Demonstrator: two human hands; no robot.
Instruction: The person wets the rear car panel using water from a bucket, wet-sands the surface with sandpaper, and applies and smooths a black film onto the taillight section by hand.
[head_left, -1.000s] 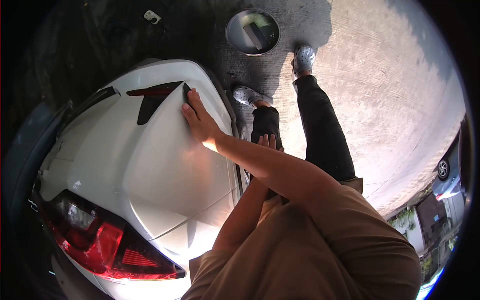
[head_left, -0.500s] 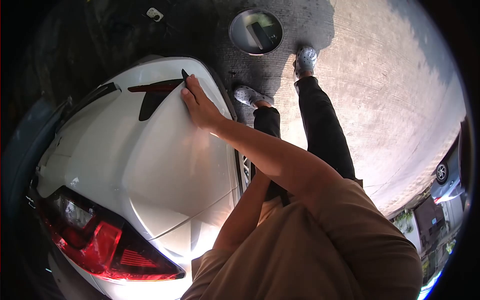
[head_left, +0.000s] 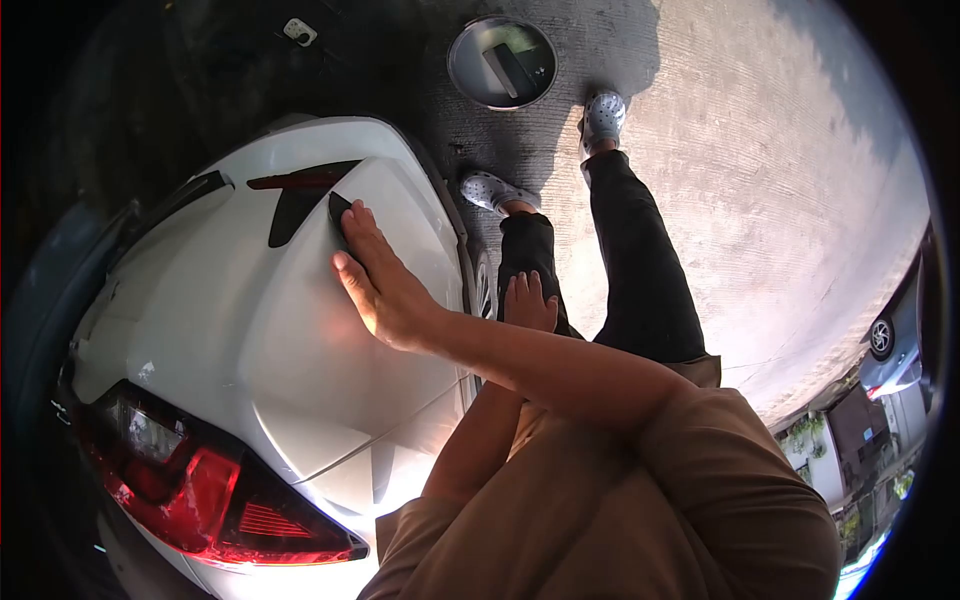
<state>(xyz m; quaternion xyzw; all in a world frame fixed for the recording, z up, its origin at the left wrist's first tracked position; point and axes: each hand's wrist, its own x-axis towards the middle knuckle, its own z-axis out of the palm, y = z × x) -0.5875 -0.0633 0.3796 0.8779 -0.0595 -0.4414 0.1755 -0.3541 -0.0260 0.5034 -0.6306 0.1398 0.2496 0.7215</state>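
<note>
My right hand [head_left: 385, 285] reaches across to the rear corner of a white car [head_left: 290, 320]. Its fingers lie over a dark pad [head_left: 340, 210], pressing it against the painted panel; most of the pad is hidden beneath them, so its exact kind does not show. The thumb stands apart from the fingers. My left hand [head_left: 530, 302] rests by my dark trouser leg near the knee, fingers extended and holding nothing. Below the panel, on the car's corner, is a red tail light [head_left: 210, 490].
A round basin [head_left: 480, 90] with a grey block-like shape in it stands on the concrete beyond my feet. A small white item [head_left: 300, 32] lies on the dark ground. Another car [head_left: 890, 345] is parked far right.
My right hand has slid the pad back toward me along the panel, away from the far edge. My left hand, hidden behind my right arm before, now shows.
</note>
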